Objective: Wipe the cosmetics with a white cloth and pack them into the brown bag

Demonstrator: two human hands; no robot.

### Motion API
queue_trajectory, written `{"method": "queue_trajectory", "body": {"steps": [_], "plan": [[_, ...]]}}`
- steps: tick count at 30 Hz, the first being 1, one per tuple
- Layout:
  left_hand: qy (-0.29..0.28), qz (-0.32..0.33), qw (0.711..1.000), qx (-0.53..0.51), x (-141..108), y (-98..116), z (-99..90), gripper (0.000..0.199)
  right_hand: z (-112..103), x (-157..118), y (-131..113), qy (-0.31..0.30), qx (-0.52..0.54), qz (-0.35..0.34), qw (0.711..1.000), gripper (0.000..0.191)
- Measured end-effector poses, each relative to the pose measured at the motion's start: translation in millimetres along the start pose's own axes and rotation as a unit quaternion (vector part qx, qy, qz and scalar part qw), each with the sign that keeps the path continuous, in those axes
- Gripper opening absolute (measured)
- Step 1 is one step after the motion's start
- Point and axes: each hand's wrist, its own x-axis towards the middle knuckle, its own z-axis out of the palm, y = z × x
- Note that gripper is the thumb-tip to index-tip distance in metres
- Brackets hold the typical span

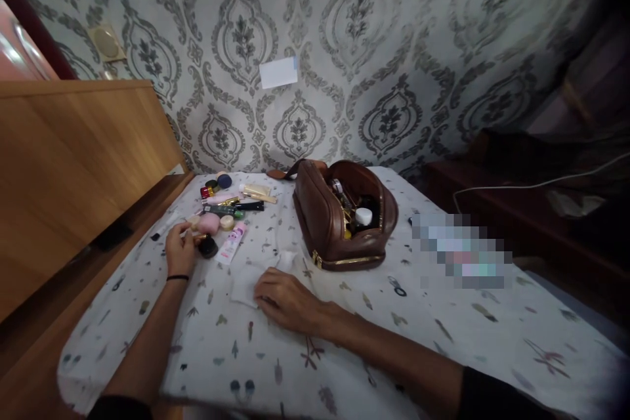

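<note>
My left hand [180, 249] is at the left of the table beside a group of cosmetics, its fingers closed around a small brush-like item [199, 237] next to a round black jar [207, 247]. Near the middle, my right hand [280, 295] rests with curled fingers on a white cloth [243, 283]. A pink-and-white tube [231, 243], a pink sponge [209, 223] and a small round pot [227, 222] lie close to my left hand. Behind my right hand stands a brown leather bag [319, 223], unzipped, with a white-lidded jar [363, 216] inside.
Several tubes [256, 191] and a dark blue round item [224, 180] lie toward the back left. A wooden panel [88, 177] borders the table's left side. A blurred-out flat object [460, 249] is at the right, with a pale cable [541, 178] beyond.
</note>
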Motion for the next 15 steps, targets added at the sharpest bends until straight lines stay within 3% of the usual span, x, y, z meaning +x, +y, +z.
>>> {"method": "queue_trajectory", "body": {"steps": [4, 10, 15], "plan": [[-0.014, 0.039, 0.999, 0.006, -6, 16, -9.4, 0.025, 9, -4, 4, 0.037, 0.026, 0.003, 0.999, 0.016], [-0.093, 0.166, 0.981, 0.037, -13, 41, -13.4, 0.028, 5, -7, 2, 0.034, 0.026, -0.004, 0.999, 0.014], [-0.102, 0.170, 0.978, 0.059, -15, 41, -8.4, 0.028, 2, -6, 3, 0.020, 0.000, -0.015, 1.000, 0.015]]}}
